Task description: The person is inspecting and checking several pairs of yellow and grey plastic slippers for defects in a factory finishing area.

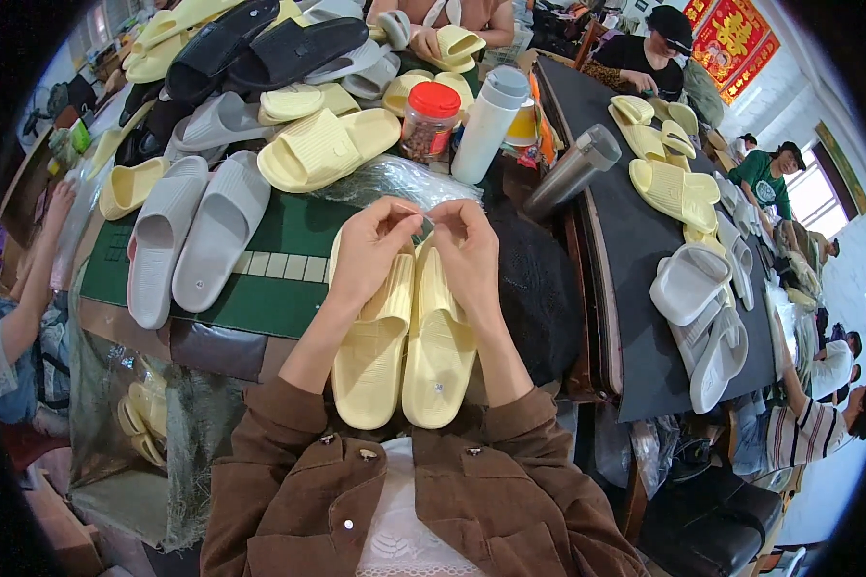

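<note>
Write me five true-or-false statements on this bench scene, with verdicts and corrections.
1. The left hand and right hand are close together at the far end of a pale yellow slipper pair. True.
2. A white bottle stands beside a jar. True.
3. The jar's lid is blue. False: the lid is red.
4. The large grey pair lies right of the hands. False: the grey pair lies left.
5. Black slippers lie at upper left. True.
</note>
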Motion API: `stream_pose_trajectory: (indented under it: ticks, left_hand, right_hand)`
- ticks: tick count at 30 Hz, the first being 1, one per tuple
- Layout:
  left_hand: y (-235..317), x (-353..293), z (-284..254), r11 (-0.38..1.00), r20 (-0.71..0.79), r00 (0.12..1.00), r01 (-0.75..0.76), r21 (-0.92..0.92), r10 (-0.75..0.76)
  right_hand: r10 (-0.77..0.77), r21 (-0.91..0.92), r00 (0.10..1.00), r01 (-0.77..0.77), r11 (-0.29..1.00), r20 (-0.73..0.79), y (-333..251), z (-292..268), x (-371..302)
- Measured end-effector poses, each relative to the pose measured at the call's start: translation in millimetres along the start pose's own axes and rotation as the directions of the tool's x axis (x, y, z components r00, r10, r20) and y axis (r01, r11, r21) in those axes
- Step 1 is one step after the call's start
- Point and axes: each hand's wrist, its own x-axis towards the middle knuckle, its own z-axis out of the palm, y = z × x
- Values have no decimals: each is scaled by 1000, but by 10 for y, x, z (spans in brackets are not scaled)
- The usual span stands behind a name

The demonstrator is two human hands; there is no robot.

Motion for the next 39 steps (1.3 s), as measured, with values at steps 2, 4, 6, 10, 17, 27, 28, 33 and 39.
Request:
stream_pose_trajectory:
  ticks: [2, 4, 6, 10, 17, 27, 28, 33, 39]
  left_hand:
    - [-16, 3, 17, 1000, 29, 999, -16, -3, 16]
    - [-14, 5, 11, 1000, 34, 999, -11, 4, 11]
    - [-5, 7, 10, 1000, 39, 999, -6, 11, 6]
    - [7, 6, 2, 1000, 4, 1000, -7, -2, 7]
    - [-23, 6, 21, 996, -45, 998, -40, -82, 37]
    - [-61, -21, 28, 996, -1, 999, -47, -69, 47]
    - [-44, -17, 37, 997, 4, 1000, -25, -70, 25]
    - [-51, -39, -98, 1000, -1, 1000, 8, 0, -8]
    - [-23, 26, 38, 999, 14, 1000, 4, -32, -3]
  right_hand:
    - [-1, 10, 1000, 1, 1000, 4, -9, 0, 1]
    - [15, 28, 1000, -16, 999, 17, -21, 3, 5]
    - [25, 41, 1000, -26, 999, 7, -45, 10, 4]
    - [67, 52, 997, -68, 996, 30, -48, 10, 17]
    - [31, 16, 998, -32, 999, 63, -17, -11, 5]
    - [39, 128, 999, -40, 991, 13, -110, -68, 6]
    - [-41, 86, 999, 42, 995, -10, -156, -118, 55]
    - [-120, 249, 989, 139, 959, -89, -831, -344, -26]
    - [-741, -1, 634, 760, 650, -219, -1810, -1288, -170]
